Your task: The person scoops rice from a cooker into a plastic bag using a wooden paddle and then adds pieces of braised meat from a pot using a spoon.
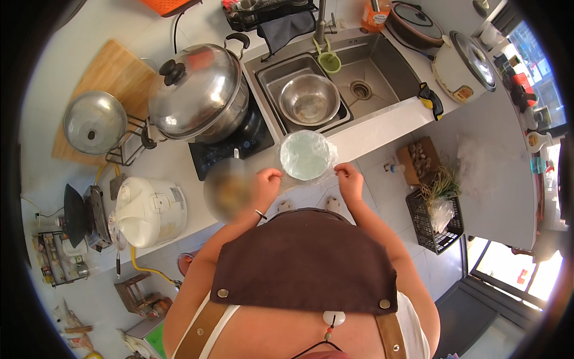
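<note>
A round pale-green bowl or dish (306,154), with clear plastic film (327,149) spread over it and crinkled past its rim, is at the counter's front edge. Pinched fingers of my left hand (267,184) are at the film's near left edge. On the near right edge, my right hand (350,182) pinches the film in the same way. What lies beneath the film is hard to make out. Just left of my left hand is a blurred round vessel (229,190) with something brownish-yellow in it.
A large lidded steel pot (194,90) stands on a black induction cooker (254,134). The sink (379,72) holds a steel bowl (309,100) and a green strainer (329,60). A white electric kettle (149,212) stands left; a black crate (436,224) is on the floor right.
</note>
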Demonstrator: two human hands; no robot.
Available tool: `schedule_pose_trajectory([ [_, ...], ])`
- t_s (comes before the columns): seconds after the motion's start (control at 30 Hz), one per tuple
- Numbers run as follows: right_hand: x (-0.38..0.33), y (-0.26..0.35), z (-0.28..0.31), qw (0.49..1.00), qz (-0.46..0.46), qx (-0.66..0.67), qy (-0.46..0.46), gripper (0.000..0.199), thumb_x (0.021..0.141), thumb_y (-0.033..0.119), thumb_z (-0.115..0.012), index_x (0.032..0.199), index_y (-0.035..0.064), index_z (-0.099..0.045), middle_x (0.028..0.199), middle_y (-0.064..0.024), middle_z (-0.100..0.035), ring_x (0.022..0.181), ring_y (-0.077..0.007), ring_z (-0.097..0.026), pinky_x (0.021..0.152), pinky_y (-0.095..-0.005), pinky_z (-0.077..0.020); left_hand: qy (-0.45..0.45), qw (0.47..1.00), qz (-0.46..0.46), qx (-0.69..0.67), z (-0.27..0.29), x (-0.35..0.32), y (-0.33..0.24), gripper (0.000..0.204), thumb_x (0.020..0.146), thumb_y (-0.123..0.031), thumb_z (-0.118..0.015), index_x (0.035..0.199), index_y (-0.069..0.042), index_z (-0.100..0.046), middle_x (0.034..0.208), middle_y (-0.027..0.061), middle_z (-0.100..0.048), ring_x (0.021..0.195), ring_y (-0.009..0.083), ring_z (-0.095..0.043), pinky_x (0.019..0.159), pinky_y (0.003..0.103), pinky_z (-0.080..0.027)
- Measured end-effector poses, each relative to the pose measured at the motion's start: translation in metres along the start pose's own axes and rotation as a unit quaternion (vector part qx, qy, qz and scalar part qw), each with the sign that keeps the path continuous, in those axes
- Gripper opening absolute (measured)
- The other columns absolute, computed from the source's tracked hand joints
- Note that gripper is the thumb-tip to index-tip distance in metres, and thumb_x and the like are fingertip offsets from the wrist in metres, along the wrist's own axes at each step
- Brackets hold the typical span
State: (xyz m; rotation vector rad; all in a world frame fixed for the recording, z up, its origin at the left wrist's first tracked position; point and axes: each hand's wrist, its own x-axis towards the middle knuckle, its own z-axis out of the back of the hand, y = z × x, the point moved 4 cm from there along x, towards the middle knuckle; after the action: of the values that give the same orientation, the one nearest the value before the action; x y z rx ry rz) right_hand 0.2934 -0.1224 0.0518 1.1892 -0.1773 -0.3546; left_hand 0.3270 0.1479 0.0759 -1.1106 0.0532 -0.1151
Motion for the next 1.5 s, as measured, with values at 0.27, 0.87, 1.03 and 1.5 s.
schedule_pose_trajectory([
  [0.27,0.022,0.017,-0.016,0.993,-0.052,0.077,0.076,0.03,0.096,0.027,-0.049,0.107,0.0026,-0.062,0.068,-0.0063,-0.059,0.06,-0.0129,-0.054,0.058,-0.0291,-0.0459,0.021,0.938,0.223,-0.266,-0.018,0.02,0.01,0.037,0.094,-0.025,-0.053,0.125,-0.003,-0.052,0.087,0.0048,-0.062,0.069,0.0133,-0.06,0.061,0.028,-0.054],
  [0.87,0.029,-0.034,0.075,0.957,-0.191,0.215,-0.033,0.018,0.088,0.007,-0.051,0.097,0.0027,-0.064,0.083,-0.0059,-0.066,0.065,-0.0115,-0.06,0.053,-0.0243,-0.0442,-0.003,0.909,0.29,-0.299,-0.036,0.012,0.013,0.026,0.089,-0.035,-0.058,0.092,-0.009,-0.056,0.073,0.0019,-0.056,0.06,0.0159,-0.058,0.053,0.032,-0.05],
  [1.03,0.034,-0.057,0.082,0.937,-0.246,0.248,0.015,0.018,0.085,0.007,-0.053,0.097,0.0015,-0.065,0.081,-0.0075,-0.066,0.064,-0.0132,-0.06,0.053,-0.0245,-0.0448,-0.03,0.859,0.315,-0.402,-0.035,0.009,0.023,0.029,0.087,-0.031,-0.063,0.089,-0.004,-0.052,0.069,0.0044,-0.051,0.054,0.016,-0.051,0.047,0.031,-0.045],
  [1.5,0.058,-0.094,0.093,0.921,-0.299,0.205,0.14,0.014,0.09,0.01,-0.052,0.098,0.004,-0.063,0.079,-0.0051,-0.065,0.061,-0.0112,-0.057,0.051,-0.0217,-0.0421,-0.115,0.847,0.376,-0.358,-0.034,-0.094,-0.007,0.037,0.085,-0.035,-0.064,0.104,-0.004,-0.055,0.092,0.0064,-0.055,0.086,0.0199,-0.057,0.07,0.035,-0.05],
])
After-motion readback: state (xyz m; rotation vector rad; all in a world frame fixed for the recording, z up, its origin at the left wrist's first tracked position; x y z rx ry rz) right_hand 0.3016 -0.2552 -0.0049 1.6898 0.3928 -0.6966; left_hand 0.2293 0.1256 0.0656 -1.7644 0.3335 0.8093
